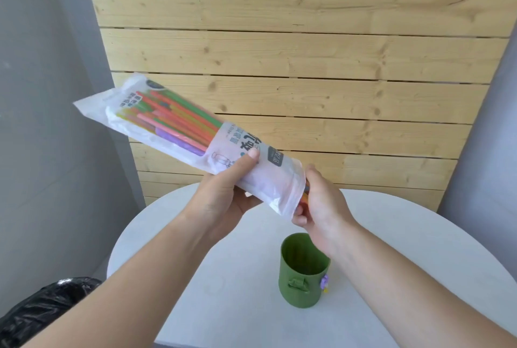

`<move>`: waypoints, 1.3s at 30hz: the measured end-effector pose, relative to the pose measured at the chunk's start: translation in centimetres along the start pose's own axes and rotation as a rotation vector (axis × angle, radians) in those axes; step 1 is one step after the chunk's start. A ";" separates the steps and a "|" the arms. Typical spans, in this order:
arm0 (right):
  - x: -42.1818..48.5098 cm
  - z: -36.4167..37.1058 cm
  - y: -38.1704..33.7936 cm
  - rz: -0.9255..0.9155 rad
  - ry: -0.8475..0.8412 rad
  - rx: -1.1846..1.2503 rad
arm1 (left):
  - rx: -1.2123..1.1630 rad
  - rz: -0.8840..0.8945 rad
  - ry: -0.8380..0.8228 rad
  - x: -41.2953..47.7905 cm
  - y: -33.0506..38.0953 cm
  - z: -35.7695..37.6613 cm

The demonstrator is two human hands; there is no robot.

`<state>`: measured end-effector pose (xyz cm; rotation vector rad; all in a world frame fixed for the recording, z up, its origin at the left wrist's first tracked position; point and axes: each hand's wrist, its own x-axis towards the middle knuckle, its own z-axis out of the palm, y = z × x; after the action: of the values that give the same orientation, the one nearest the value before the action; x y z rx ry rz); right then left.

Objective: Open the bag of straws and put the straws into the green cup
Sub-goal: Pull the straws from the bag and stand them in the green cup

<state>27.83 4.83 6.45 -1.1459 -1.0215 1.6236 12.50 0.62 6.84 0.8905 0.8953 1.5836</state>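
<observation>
The left hand gripped the bag of straws from underneath near its lower half, thumb pressed flat across the printed label on top. The bag was held in the air above the table, tilted so that its sealed far end pointed up and to the left. Through the clear part of the plastic the straws showed in green, orange, pink, yellow and purple. The right hand closed round the bag's lower end, thumb above and curled fingers below the plastic edge, where a few orange straw tips peeked out; whether those fingers also caught the straws could not be told. The two hands were close together, each clamped on the bag. The green cup stood upright on the white round table just below the right wrist, with nothing visible in it and a small purple flower on its side. A black plastic sack lay low at the left, and a wall of pale wooden planks rose behind the table.
</observation>
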 end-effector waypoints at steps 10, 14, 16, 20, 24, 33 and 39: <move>-0.1 -0.8 0.3 -0.148 -0.081 -0.098 | -0.210 -0.028 0.145 -0.4 -0.1 -1.5; 0.2 -1.1 0.2 -0.203 -0.021 -0.060 | -0.273 -0.029 0.182 -0.5 -0.2 -1.5; 0.1 -1.2 0.3 -0.208 -0.033 -0.029 | -0.299 -0.024 0.193 -0.6 -0.2 -1.5; -0.3 -1.1 0.4 -0.246 -0.060 -0.069 | -0.332 -0.015 0.205 -0.7 -0.2 -1.1; 0.0 -1.7 -0.3 -0.259 -0.020 0.041 | -0.361 -0.006 0.238 -0.7 0.1 -1.7; -0.2 -2.1 -0.7 -0.261 -0.053 0.097 | -0.412 -0.004 0.259 -0.5 -0.1 -2.0; 0.8 -6.3 -2.6 -0.251 -0.030 0.140 | -0.448 0.020 0.313 -0.4 0.3 -4.4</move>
<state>34.29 7.19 7.21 -0.8665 -1.0101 1.4900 8.50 -0.27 5.09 0.3423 0.6991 1.8736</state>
